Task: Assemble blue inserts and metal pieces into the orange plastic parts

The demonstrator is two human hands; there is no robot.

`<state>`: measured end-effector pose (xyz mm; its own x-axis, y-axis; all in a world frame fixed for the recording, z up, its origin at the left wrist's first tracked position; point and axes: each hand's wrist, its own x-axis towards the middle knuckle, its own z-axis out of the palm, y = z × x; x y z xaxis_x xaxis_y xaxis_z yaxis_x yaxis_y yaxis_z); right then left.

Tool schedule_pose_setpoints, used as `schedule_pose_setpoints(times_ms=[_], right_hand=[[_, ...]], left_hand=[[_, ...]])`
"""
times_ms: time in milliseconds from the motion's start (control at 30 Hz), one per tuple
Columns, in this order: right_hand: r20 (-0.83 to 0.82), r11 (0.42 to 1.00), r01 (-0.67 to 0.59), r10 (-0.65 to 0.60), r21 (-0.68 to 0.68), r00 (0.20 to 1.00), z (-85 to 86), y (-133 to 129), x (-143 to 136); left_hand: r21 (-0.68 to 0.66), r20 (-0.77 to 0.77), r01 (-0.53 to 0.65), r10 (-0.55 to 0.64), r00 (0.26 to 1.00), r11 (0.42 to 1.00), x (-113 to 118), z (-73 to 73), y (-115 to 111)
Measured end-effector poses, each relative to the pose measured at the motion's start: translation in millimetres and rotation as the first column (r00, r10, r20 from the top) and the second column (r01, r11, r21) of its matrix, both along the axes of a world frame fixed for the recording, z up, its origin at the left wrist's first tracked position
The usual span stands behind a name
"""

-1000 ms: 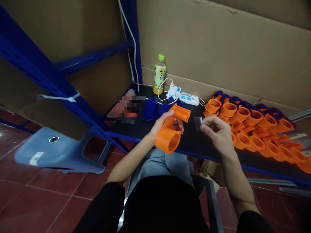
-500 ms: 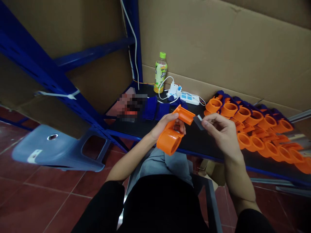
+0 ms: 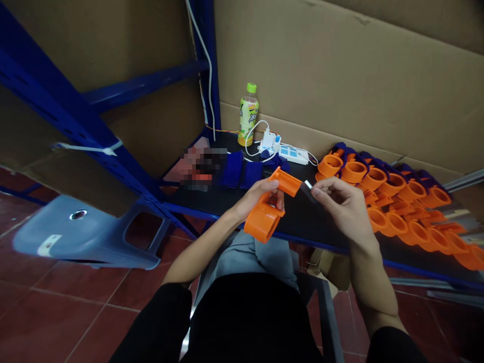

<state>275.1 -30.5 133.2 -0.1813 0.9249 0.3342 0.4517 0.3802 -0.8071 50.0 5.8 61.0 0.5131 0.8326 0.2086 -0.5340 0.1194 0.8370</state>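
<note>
My left hand point(image 3: 257, 199) is closed around an orange plastic tape dispenser point(image 3: 260, 224), its thumb on the upper channel-shaped part and the round ring hanging below. Between thumb and fingertips of my right hand point(image 3: 342, 204) is a small dark toothed blade point(image 3: 309, 190) with a pale serrated edge. The blade is just right of the dispenser's upper end, with a small gap apparently between them. Stacked to the right on the black shelf are several orange tape dispensers point(image 3: 395, 182), the back ones with dark blue parts.
Dark blue flat pieces point(image 3: 231, 170) lie behind my left hand. A drink bottle point(image 3: 248, 118) and a white power strip point(image 3: 293, 154) with cables stand at the back. A blue-grey stool point(image 3: 98, 227) is on the left, beside a blue rack post point(image 3: 75, 116).
The blade in my right hand has tilted slightly and remains near the dispenser's end. My left hand has barely moved. The whole view has shifted a little.
</note>
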Motion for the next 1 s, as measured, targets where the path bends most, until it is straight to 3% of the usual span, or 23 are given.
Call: schedule_pose_setpoints(times_ms=[267, 400, 600, 867, 1000], right_hand=[[0.236, 0.995, -0.09, 0.078, 0.041, 0.969, 13.7, 20.9, 0.2], [0.29, 0.989, -0.141, 0.121, 0.049, 0.949, 11.7, 39.4, -3.0], [0.214, 0.968, -0.251, 0.249, -0.016, 0.945, 0.6, 70.4, -20.6], [0.128, 0.938, -0.345, 0.345, -0.019, 0.93, 3.3, 93.5, -35.7], [0.021, 0.954, -0.291, 0.293, -0.07, 0.956, -17.0, 104.9, -21.6]], left_hand=[[0.107, -0.171, -0.093, 0.11, 0.979, 0.99, 0.0, -3.4, -1.7], [0.146, -0.214, -0.141, 0.17, 0.962, 0.979, 2.8, -3.9, -2.8], [0.167, -0.264, -0.165, 0.205, 0.942, 0.972, 1.7, -7.3, 5.5], [0.184, -0.258, -0.271, 0.312, 0.914, 0.945, -2.3, -4.2, 10.9], [0.162, -0.226, -0.319, 0.35, 0.909, 0.934, -8.9, 0.1, 11.8]])
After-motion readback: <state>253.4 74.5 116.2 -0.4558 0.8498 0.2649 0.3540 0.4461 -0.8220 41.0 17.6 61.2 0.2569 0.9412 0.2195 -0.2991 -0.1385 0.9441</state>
